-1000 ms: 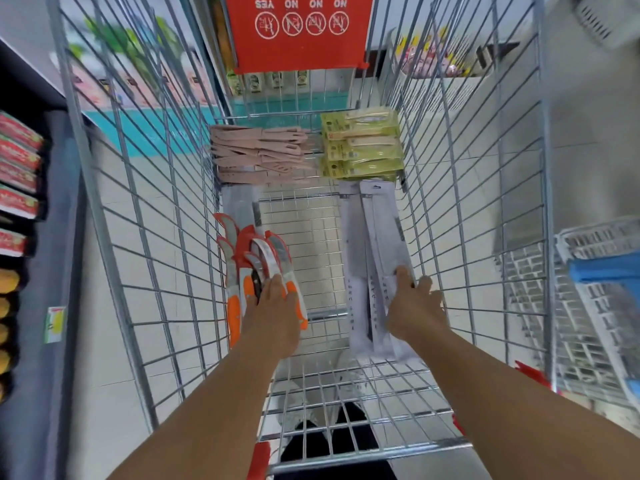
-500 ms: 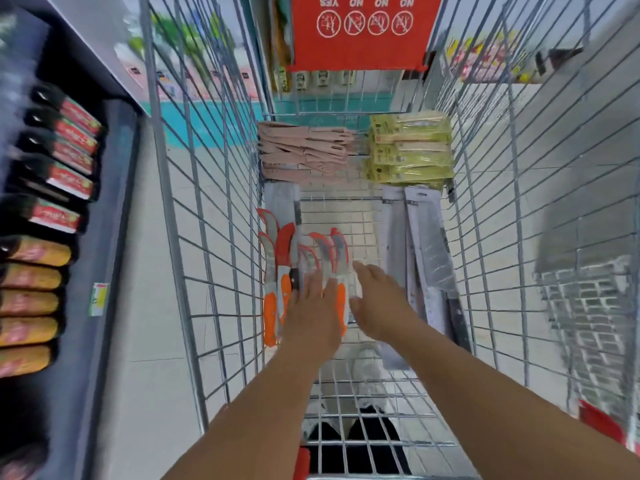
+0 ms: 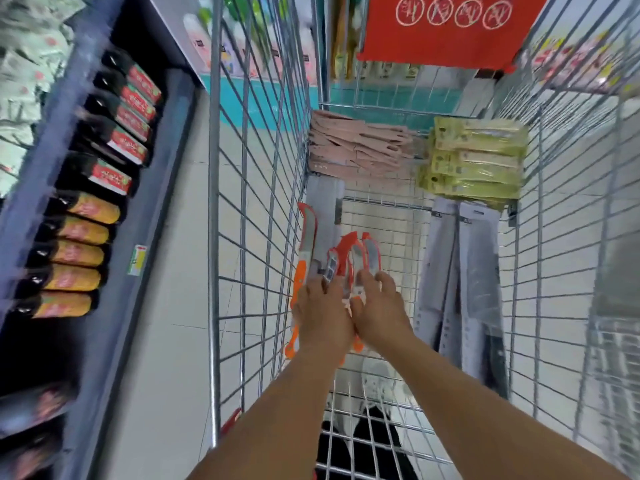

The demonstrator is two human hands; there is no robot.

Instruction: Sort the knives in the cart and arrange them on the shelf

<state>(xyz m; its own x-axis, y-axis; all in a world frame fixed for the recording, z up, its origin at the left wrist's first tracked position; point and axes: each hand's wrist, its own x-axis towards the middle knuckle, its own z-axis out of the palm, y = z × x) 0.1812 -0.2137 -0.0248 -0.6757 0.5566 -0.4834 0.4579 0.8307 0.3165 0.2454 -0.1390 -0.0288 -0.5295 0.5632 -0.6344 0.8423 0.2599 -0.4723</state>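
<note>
In the wire cart lies a bundle of orange-handled knives in red-edged packs. My left hand grips the bundle at its handles. My right hand lies beside it, thumb against thumb, with its fingers laid flat on the blades. One more orange-handled knife lies apart by the cart's left wall. Grey packed cleavers lie along the right side of the cart floor.
A stack of pink packs and one of yellow-green packs fill the cart's far end. A red sign hangs above them. Left of the cart, a dark shelf holds rows of black-and-red and black-and-yellow packs.
My right hand left the grey cleavers and moved left onto the orange-handled knives, beside my left hand. The fanned knives are drawn into a tighter bundle. The view swung left.
</note>
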